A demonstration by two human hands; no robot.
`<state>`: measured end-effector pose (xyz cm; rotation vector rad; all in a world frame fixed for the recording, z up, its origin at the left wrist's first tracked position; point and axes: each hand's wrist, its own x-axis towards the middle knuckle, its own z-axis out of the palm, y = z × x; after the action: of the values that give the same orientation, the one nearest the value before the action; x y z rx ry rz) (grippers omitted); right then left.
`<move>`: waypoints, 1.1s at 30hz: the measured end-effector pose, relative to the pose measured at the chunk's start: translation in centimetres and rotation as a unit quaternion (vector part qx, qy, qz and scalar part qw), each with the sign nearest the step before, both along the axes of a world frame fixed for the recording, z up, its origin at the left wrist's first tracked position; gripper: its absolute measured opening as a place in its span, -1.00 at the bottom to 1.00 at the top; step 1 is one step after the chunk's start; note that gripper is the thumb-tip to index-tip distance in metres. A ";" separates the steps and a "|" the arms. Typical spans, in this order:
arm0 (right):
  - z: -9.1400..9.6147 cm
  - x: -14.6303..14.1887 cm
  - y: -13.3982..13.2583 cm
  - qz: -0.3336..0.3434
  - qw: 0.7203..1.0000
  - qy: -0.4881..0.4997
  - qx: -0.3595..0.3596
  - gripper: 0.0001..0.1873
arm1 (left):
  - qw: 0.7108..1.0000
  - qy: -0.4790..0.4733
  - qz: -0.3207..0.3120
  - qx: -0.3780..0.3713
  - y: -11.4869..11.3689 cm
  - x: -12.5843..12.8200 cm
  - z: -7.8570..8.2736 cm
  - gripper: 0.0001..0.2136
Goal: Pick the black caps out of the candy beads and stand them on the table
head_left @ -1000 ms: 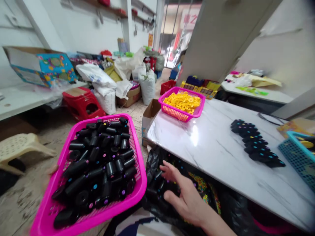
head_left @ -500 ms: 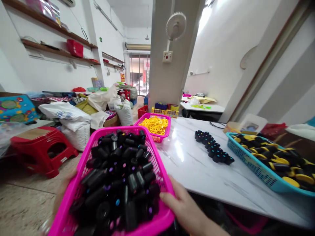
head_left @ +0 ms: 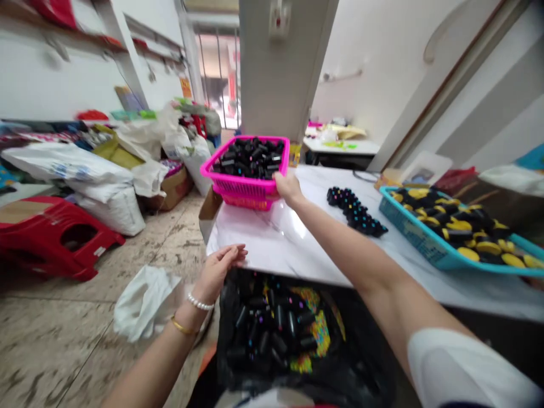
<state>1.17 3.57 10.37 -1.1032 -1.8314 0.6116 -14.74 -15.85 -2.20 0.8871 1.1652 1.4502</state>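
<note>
A pink plastic basket (head_left: 244, 185) full of black cylindrical parts (head_left: 250, 158) sits on top of another pink basket (head_left: 246, 200) at the table's far left corner. My right hand (head_left: 289, 188) is closed on the upper basket's near right corner. Apart from it, my left hand (head_left: 221, 265) is empty beside the table's front edge, its fingers loosely stretched. What the lower basket holds is hidden. Below the table edge, a black plastic bag (head_left: 357, 362) contains more black cylinders (head_left: 276, 328) and small multicoloured pieces (head_left: 318, 334).
Several black parts with coloured dots (head_left: 356, 214) stand in rows on the white table (head_left: 272, 241). To the right, a blue basket (head_left: 425, 241) holds black-and-yellow parts. A red stool (head_left: 80, 238), white sacks (head_left: 110, 198) and a white plastic bag (head_left: 144, 303) are on the left.
The pink basket of black parts has moved forward, away from me, onto the basket that showed yellow pieces. My left hand has let go of it; my right hand still grips it.
</note>
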 end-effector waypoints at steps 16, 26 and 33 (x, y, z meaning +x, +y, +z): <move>-11.4 14.2 -19.7 0.040 0.994 -0.102 0.006 -0.86 | 0.744 0.559 -0.238 0.278 -6.1 8.3 -4.9 -0.46; -19.0 17.8 -25.5 0.057 0.963 -0.247 -0.095 -0.75 | 0.685 0.605 -0.323 0.244 -5.3 9.8 -4.0 -0.49; -19.7 19.9 -26.2 -0.046 0.960 -0.226 -0.159 -0.74 | 0.806 0.570 0.079 0.139 -8.6 3.5 -4.6 -0.44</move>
<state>21.09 -22.67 -9.34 -1.6428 -2.0946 0.6533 -11.25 -24.45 -6.83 2.0691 1.9280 1.1775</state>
